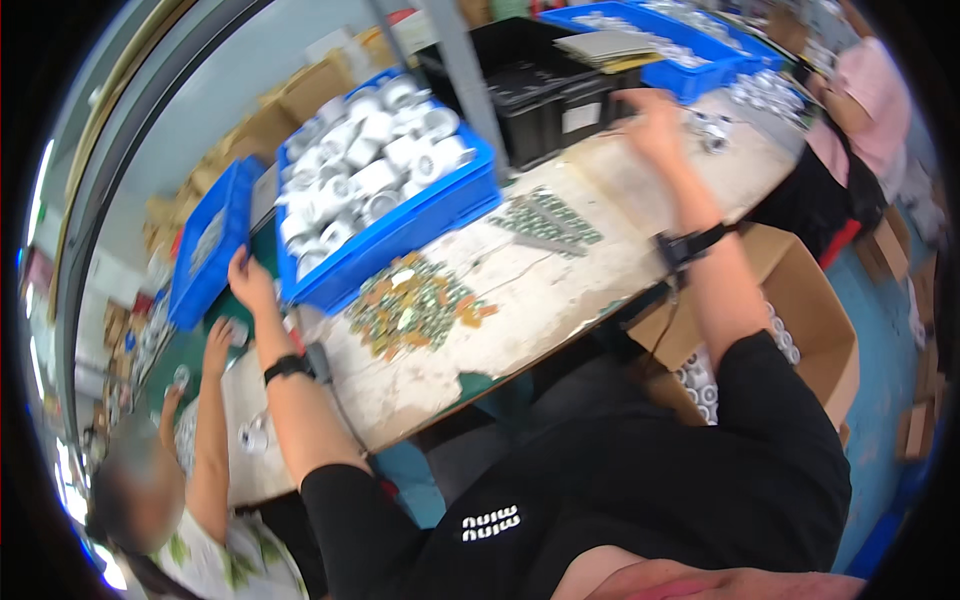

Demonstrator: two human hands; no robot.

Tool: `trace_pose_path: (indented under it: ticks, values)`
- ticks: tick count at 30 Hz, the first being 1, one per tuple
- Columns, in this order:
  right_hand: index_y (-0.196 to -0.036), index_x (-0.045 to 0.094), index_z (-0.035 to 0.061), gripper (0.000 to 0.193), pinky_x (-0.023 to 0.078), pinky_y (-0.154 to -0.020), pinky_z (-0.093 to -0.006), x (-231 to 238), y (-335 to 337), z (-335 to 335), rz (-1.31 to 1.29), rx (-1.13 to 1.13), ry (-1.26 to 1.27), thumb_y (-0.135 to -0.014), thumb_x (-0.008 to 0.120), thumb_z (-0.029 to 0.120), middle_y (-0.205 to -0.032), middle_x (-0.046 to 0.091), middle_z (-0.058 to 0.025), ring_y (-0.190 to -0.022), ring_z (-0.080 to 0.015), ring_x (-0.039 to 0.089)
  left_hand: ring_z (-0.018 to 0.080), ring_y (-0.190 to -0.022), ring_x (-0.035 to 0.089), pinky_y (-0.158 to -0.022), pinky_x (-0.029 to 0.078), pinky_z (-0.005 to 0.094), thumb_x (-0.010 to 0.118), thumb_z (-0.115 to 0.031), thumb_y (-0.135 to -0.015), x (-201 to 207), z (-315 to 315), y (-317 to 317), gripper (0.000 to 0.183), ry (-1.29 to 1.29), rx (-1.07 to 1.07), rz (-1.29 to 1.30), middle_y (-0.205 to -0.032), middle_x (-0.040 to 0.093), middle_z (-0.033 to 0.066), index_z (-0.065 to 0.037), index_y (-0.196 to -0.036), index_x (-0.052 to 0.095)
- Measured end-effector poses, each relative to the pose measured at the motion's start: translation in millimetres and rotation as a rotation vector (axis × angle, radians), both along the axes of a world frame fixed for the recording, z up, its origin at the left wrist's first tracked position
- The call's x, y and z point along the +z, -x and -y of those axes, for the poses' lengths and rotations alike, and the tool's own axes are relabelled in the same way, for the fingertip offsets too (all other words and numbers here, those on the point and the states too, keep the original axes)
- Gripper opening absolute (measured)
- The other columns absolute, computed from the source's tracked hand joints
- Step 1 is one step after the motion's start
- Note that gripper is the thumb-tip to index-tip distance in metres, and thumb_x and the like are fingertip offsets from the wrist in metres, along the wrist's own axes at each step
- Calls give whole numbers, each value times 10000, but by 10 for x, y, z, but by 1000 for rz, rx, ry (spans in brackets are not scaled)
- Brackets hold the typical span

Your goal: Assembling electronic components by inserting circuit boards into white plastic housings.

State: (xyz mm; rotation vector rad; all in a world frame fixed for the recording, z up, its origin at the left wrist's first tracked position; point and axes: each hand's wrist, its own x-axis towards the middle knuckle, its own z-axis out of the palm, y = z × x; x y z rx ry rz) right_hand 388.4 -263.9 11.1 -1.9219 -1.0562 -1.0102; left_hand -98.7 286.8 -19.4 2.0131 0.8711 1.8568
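My left hand (pixel 253 284) is raised beside the left end of a blue crate (pixel 400 246) heaped with white cylindrical housings (pixel 365 150). Its fingers are partly stretched upward, and I see nothing in them; whether they touch the crate I cannot tell. Far to the right, my right hand (pixel 655 128) reaches over the table by the right end of a black crate (pixel 540 130). The fingers there are apart, slightly blurred, and hold nothing visible. Between my arms, a pile of small green and amber circuit boards (pixel 415 305) lies on the worn tabletop (pixel 520 325), with sheets of joined green boards (pixel 548 222) behind it.
A metal post (pixel 468 80) rises between the crates. Another blue bin (pixel 212 240) stands tilted at left, near a co-worker's hands (pixel 215 345). A cardboard box (pixel 815 330) with white parts sits below my right arm. Another person (pixel 870 100) sits at far right. A dark cable (pixel 345 425) hangs over the edge.
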Motion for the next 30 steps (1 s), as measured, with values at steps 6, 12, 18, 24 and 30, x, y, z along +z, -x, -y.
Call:
trace_pose_path:
  ticks: [6,12,18,24,30]
  values:
    - [-1476,474,130,721,338,-1136,-579,-667,-1600,1792,-616,-805,626,-831,692,368,-1481,471,-272,-1361,-434,467,237,-885,659,-820,518,345,664,-94,-862,847,1380,-1190,184,-126,-182,-35,-950,690,108,-52,-1037,705]
    - [-1358,571,84,569,501,-977,-527,-432,-987,824,-544,-598,290,-838,682,288,-1348,593,-263,-1231,-439,584,330,-1287,518,-1020,408,608,802,-282,-740,619,1714,-1452,621,-11,143,-924,-1358,597,105,-154,-1317,611]
    - [-1191,673,10,468,518,-966,-473,-338,-459,620,-610,-589,834,-841,720,317,-1184,692,-242,-1106,-419,660,331,-1185,538,-1005,413,553,803,-254,-730,642,1870,-1404,622,-112,110,-596,-1246,605,136,-98,-1289,579]
    - [-1173,663,23,426,524,-952,-439,-346,-368,643,-1126,202,-44,-896,718,342,-1083,715,-125,-1080,-242,681,327,-1110,625,-922,528,466,607,-64,-869,470,2406,-1192,574,410,-947,511,-1313,553,166,-53,-1408,409]
    - [-1260,578,10,440,532,-954,-382,408,1441,-581,-1237,1307,-342,-868,757,99,-1123,654,-93,-1071,-204,663,286,-1096,627,-837,546,411,603,-71,-858,2,2735,-1227,572,796,-1513,521,-1291,557,140,-57,-1401,423]
